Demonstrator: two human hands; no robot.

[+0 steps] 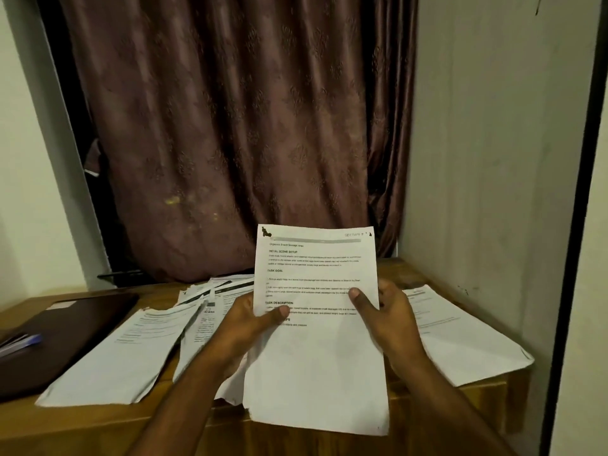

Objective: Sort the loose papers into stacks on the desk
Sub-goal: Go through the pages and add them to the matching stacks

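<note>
A printed white sheet [316, 366] is held upright above the wooden desk [98, 422], facing me. My left hand [250, 324] grips its left edge, thumb on the front. My right hand [388, 311] grips its right edge the same way. On the desk to the left lies a stack of papers [121, 353]. A loose, overlapping heap of papers [210, 304] sits behind my left hand. Another stack of papers [460, 337] lies on the right, reaching over the desk's right edge.
A dark closed laptop [62, 337] rests at the desk's left end with a blue pen [23, 343] on it. A brown curtain [230, 126] hangs behind the desk. Walls close in on both sides, and a dark vertical frame [572, 258] stands at the right.
</note>
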